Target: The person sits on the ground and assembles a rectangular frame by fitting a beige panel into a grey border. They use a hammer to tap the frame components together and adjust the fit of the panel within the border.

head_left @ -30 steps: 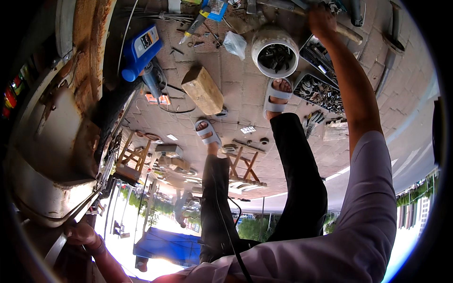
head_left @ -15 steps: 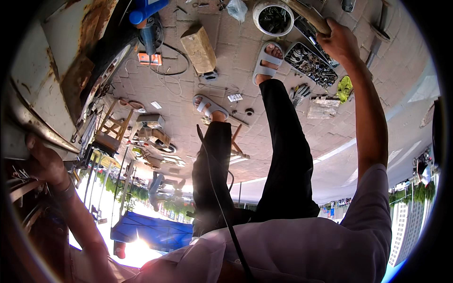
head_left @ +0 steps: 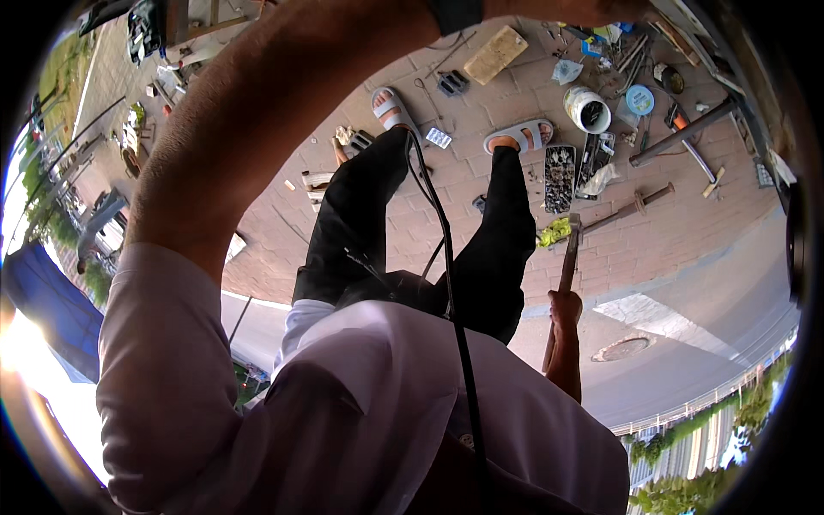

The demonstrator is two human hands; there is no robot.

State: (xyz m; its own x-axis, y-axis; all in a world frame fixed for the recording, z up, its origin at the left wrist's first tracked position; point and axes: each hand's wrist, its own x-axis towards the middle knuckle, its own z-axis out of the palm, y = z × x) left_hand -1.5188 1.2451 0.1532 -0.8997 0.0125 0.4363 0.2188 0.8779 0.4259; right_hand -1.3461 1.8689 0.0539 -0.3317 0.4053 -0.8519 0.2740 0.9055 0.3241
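Observation:
My right hand (head_left: pixel 564 309) is wrapped around the wooden handle of a hammer (head_left: pixel 570 257), down beside my right leg. The metal hammer head points up the picture, close to a yellow-green cloth or glove (head_left: pixel 554 232) on the paving. My left arm sweeps across the upper left of the picture, with a dark band at the wrist. At the top edge, my left hand (head_left: pixel 592 9) reaches toward a dark metal frame (head_left: pixel 730 51). Its fingers are cut off or hidden, so their grip does not show.
On the brick paving lie a tray of metal parts (head_left: pixel 560 178), a white bucket (head_left: pixel 589 110), a blue-lidded tub (head_left: pixel 639 99), a wooden block (head_left: pixel 496 54) and a long metal bar (head_left: pixel 627 210). A dark cable (head_left: pixel 446 257) hangs in front of me.
My view has swung round. My left arm went from the rusty panel at far left to across the top. My right hand, with the hammer, dropped from upper right to beside my leg.

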